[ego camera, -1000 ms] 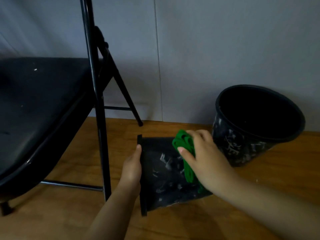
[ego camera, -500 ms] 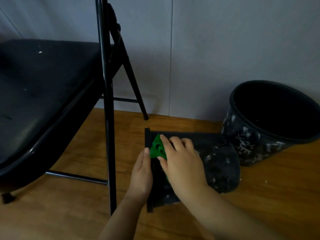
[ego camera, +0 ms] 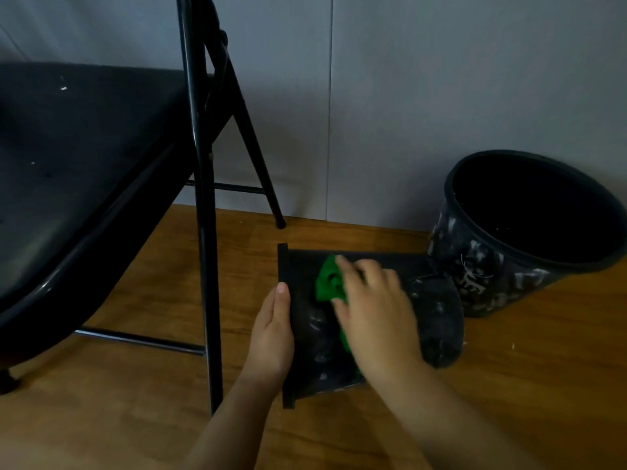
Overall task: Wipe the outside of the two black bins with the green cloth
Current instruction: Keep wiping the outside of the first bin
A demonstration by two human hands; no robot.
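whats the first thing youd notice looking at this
The bright green cloth stands out, pressed by the right hand onto a black bin lying on its side on the wooden floor, while the left hand steadies its rim. A second, upright black bin stands right, a black folding chair left.

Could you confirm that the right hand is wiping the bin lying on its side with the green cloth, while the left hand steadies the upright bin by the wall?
Not quite. In the head view the left hand steadies the same bin lying on its side, at its rim, while the right hand wipes it with the green cloth. The upright bin by the wall is untouched.
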